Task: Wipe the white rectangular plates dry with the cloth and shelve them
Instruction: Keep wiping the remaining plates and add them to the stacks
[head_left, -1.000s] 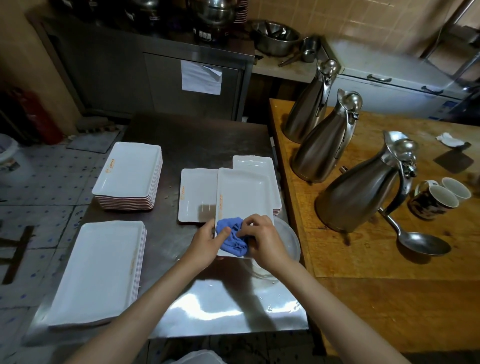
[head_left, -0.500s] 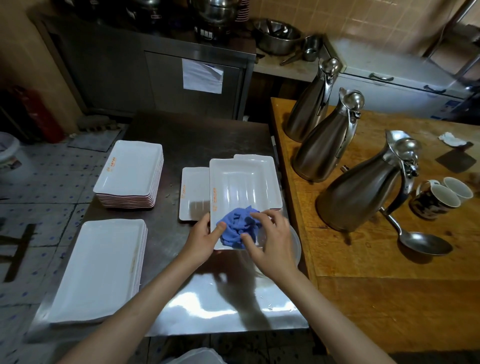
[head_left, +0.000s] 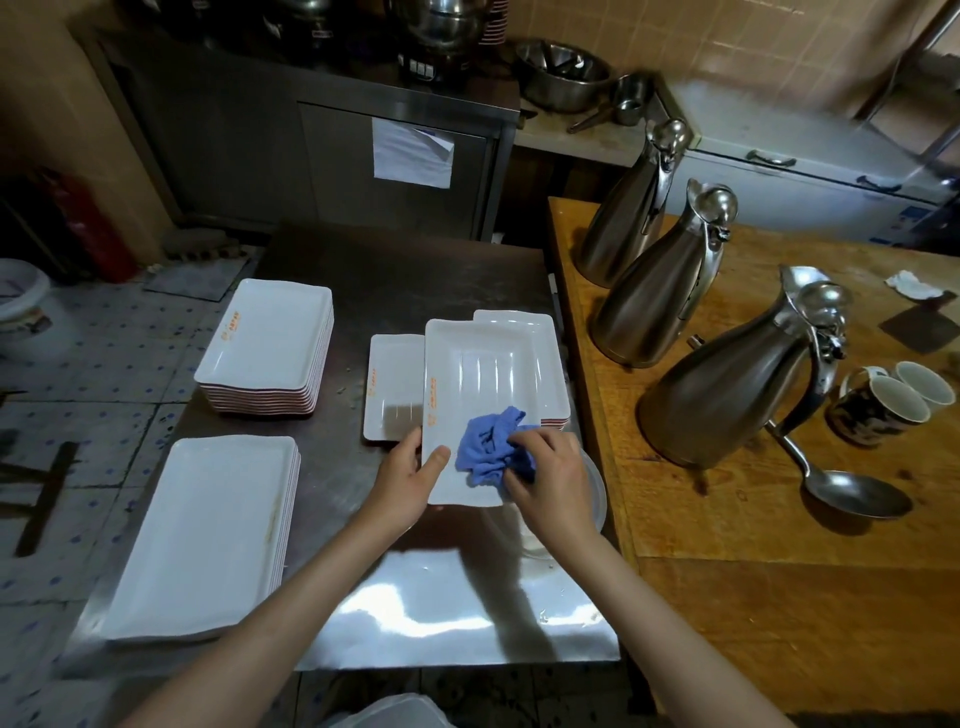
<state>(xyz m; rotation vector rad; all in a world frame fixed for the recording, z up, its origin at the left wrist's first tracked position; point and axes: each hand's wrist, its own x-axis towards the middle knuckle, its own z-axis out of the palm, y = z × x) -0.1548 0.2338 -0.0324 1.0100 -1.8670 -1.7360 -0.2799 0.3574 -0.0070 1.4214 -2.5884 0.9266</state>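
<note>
A white rectangular plate (head_left: 493, 374) with orange print on its left rim is held face up above the steel table (head_left: 395, 275). My left hand (head_left: 408, 473) grips its near left corner, thumb on the rim. A crumpled blue cloth (head_left: 488, 444) lies on the plate's near end, and my right hand (head_left: 550, 478) holds it with curled fingers. Under the held plate sits a small stack of plates (head_left: 550, 421), and a single plate (head_left: 392, 384) lies just to its left. Two taller plate stacks stand further left, one at the back (head_left: 270, 343) and one near me (head_left: 208, 530).
A wooden table (head_left: 753, 561) adjoins on the right, carrying three steel jugs (head_left: 727, 395), two mugs (head_left: 883, 405) and a ladle (head_left: 852, 493). A clear bowl (head_left: 592, 488) sits under my right hand. Steel cabinets (head_left: 311, 145) stand behind; tiled floor (head_left: 78, 374) lies left.
The plate was turned from underside up to face up, and now lies flatter. The blue cloth moved from the plate's near edge onto its inner surface, with my right hand sliding right.
</note>
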